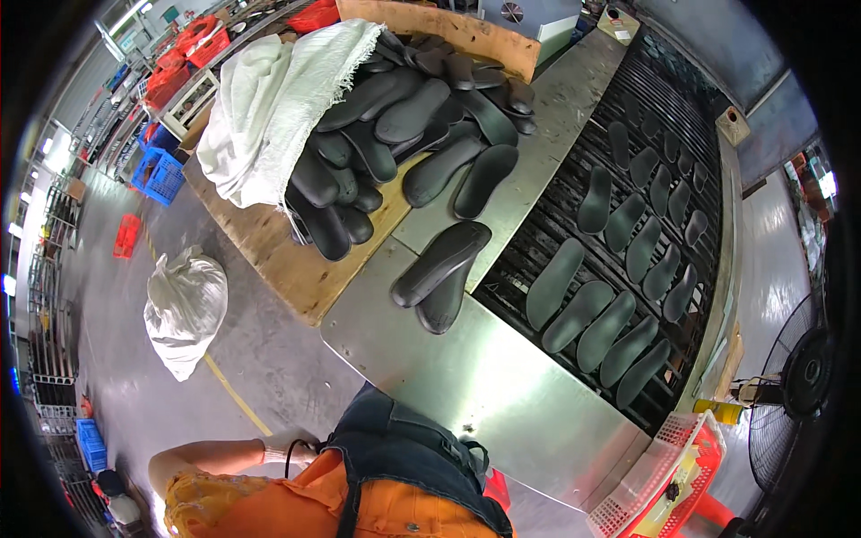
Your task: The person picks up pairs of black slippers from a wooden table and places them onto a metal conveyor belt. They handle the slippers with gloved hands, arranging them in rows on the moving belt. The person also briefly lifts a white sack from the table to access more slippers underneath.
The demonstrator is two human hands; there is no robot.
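Observation:
My left hand [289, 445] rests against my hip at the waist of my dark denim apron [404, 448], low in the picture; I cannot tell whether it holds anything. My right hand is out of sight. In front of me lies a steel plate [466, 377] with two black shoe soles [439, 269] stacked crosswise on its far end. Beyond it, a heap of black soles [395, 134] spills from a white woven sack [269, 108] onto a wooden board [287, 260]. Several soles [619, 296] lie in rows on the dark slatted belt [682, 117] to the right.
A tied white sack [184, 309] sits on the grey floor at left, near a yellow floor line. Blue crates [161, 175] and red crates [193, 45] stand at the far left. A red and white basket [668, 480] is at lower right, and a fan [803, 372] stands beside the belt.

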